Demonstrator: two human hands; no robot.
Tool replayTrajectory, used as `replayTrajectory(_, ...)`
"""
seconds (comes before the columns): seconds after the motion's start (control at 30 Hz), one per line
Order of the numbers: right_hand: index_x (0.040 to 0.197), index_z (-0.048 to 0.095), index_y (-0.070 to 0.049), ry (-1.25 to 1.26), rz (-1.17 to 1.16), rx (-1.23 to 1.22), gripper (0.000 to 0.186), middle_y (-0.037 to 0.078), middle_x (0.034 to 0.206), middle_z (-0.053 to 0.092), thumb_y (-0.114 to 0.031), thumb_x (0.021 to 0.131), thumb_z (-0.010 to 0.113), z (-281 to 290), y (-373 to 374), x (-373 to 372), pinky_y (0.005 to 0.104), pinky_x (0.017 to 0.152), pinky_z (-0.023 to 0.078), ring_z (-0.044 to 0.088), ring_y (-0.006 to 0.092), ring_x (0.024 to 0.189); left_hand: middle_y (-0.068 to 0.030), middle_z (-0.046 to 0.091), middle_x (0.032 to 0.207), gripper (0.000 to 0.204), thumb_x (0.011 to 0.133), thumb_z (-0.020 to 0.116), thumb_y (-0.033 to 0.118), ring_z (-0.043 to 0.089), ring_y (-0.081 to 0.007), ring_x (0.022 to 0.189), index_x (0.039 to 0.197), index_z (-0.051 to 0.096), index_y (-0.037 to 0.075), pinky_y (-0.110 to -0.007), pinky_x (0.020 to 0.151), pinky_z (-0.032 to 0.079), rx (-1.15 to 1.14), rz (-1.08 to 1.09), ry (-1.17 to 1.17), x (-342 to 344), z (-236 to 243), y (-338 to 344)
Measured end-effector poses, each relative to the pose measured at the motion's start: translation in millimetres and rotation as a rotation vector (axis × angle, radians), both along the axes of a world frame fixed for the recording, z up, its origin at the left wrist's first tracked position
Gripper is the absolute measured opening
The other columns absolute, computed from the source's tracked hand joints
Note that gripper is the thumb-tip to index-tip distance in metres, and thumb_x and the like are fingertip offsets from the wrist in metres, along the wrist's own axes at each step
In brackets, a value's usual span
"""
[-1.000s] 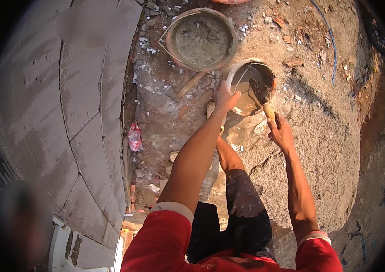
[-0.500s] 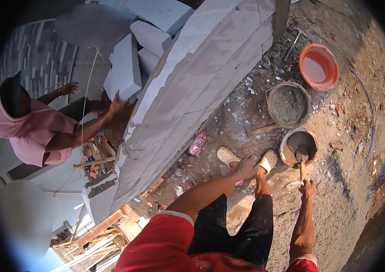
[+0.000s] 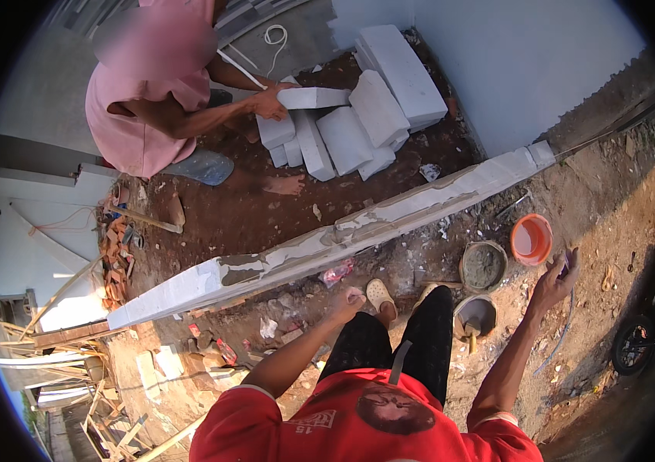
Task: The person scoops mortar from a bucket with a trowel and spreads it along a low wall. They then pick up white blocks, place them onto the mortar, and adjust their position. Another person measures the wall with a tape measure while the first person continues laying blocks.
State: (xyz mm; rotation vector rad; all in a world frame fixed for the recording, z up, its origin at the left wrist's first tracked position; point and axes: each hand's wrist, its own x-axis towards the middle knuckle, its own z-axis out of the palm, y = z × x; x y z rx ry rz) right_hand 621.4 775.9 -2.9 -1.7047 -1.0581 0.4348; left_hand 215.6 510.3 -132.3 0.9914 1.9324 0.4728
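Observation:
My left hand (image 3: pixel 348 303) is held up in front of my left thigh, its fingers curled in, and nothing shows in it. My right hand (image 3: pixel 554 283) is raised out to the right with its fingers apart, near the orange bucket (image 3: pixel 547 245) of cloudy water. Left of that hand, a bucket (image 3: pixel 461 316) holds wet grey mortar, and a trowel's wooden handle (image 3: pixel 472 342) leans out of it. Neither hand touches the trowel. Behind it stands another bucket (image 3: pixel 465 276) with thicker mortar. Ahead of me runs a low wall of pale blocks (image 3: pixel 308 266), with mortar smeared on top.
Beyond the wall, a person in pink (image 3: pixel 146 108) bends and grips a white block (image 3: pixel 314 98) beside several piled blocks (image 3: pixel 377 115). Broken bricks (image 3: pixel 118 258) and timber scraps (image 3: pixel 100 400) lie left. A hammer (image 3: pixel 514 205) rests by the wall; a motorbike wheel (image 3: pixel 637 343) stands far right.
My right hand has let go of the trowel handle and risen to the right. My left hand has moved left and curled. The view has shifted, showing more beyond the wall.

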Motion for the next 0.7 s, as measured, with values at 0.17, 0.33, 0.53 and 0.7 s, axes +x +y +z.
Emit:
replayTrajectory(0.17,0.148,0.051,-0.005,-0.435,0.439,0.306,0.046,0.015,0.134,0.061,-0.015,0.104,0.062,135.8,83.9,-124.9,0.0331,0.084,0.059,0.067,0.0216,0.107,-0.0122,0.077,0.092,0.052,0.101,0.057,0.051,0.073,-0.0262,0.093,0.091,0.075,0.003,-0.039,0.084,0.055,-0.209,0.099,-0.137,-22.6,48.4,-0.9)
replayTrajectory(0.33,0.157,0.039,-0.009,-0.433,1.048,0.229,0.072,0.019,0.139,0.056,-0.017,0.093,0.072,154.1,166.4,-254.5,0.0400,0.090,0.057,0.065,0.0306,0.114,-0.0103,0.078,0.094,0.054,0.108,0.048,0.046,0.073,-0.0230,0.098,0.095,0.076,0.001,-0.036,0.088,0.054,-0.069,0.138,-0.364,-20.2,122.0,4.2)
replayTrajectory(0.53,0.162,0.024,-0.013,-0.661,1.451,0.362,0.112,0.024,0.155,0.040,-0.033,0.074,0.090,100.8,234.4,-385.5,0.0513,0.116,0.038,0.042,0.0444,0.140,-0.0128,0.072,0.123,0.036,0.107,0.059,0.034,0.070,-0.0208,0.107,0.116,0.067,0.000,-0.036,0.095,0.054,0.382,0.426,-0.713,-36.4,224.2,39.1)
replayTrajectory(0.7,0.163,0.023,-0.014,-0.734,1.434,0.829,0.127,0.026,0.161,0.029,-0.046,0.063,0.094,100.5,237.4,-487.0,0.0590,0.120,0.030,0.030,0.0464,0.148,-0.0137,0.069,0.128,0.040,0.105,0.062,0.034,0.067,-0.0199,0.114,0.126,0.062,-0.001,-0.034,0.098,0.052,0.644,1.038,-0.529,-45.3,253.7,101.6)
